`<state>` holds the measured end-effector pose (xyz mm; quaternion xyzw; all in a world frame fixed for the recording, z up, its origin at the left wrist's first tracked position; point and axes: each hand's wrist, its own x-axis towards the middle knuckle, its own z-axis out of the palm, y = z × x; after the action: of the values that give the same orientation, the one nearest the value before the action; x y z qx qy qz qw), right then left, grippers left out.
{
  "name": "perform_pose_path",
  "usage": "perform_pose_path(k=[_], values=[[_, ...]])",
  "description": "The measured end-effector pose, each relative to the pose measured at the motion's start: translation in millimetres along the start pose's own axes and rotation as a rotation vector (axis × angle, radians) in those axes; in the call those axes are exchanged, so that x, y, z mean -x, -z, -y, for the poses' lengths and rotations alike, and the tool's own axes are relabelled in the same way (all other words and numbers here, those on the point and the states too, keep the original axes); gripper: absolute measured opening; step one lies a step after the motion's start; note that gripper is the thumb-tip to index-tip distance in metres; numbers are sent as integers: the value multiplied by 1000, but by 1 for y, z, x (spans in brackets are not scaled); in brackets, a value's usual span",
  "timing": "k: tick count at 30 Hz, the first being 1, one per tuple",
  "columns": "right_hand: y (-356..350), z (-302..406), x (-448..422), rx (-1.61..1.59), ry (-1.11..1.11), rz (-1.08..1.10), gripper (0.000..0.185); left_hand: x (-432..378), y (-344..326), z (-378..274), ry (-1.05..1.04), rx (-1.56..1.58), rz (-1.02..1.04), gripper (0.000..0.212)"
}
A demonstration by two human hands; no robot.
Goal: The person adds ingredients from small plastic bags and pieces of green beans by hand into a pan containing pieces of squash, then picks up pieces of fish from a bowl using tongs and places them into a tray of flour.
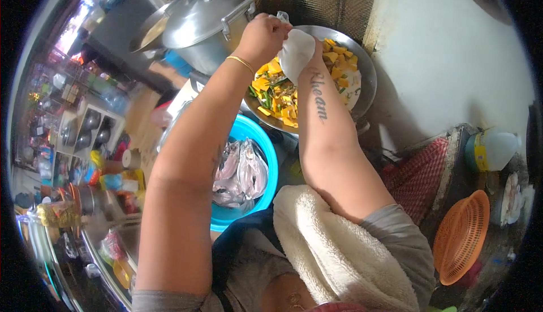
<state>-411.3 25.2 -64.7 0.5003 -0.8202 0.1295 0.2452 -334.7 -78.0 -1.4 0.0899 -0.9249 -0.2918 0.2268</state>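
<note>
A clear plastic bag with white contents (297,55) hangs above a wide metal pan (368,78). My left hand (265,36) grips the bag's upper end between its fingers. My right hand (317,51) is behind the bag and mostly hidden by it, so its fingers cannot be made out. In the pan lie chunks of orange squash (288,110) and green vegetable pieces (266,100), with white liquid (353,87) at the right side. Below the pan, partly behind my left forearm, a blue plastic basin (273,163) holds bagged pale pieces, perhaps fish (252,170).
A lidded aluminium pot (203,19) stands left of the pan, beside another metal vessel (155,30). A pale wall (437,49) rises on the right. Lower right are an orange plastic basket (462,237) and a plastic jug (494,150). A cream towel (335,248) hangs before my body.
</note>
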Motion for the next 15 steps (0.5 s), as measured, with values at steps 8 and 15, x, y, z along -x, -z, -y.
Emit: perform_pose_path(k=[8,15], values=[[-65,32,-13,-2354,-460,-566,40,-10,16,9,-42,18,-56,19],[-45,48,37,-2961,-1247,-162,60,-7,15,-30,132,163,30,35]])
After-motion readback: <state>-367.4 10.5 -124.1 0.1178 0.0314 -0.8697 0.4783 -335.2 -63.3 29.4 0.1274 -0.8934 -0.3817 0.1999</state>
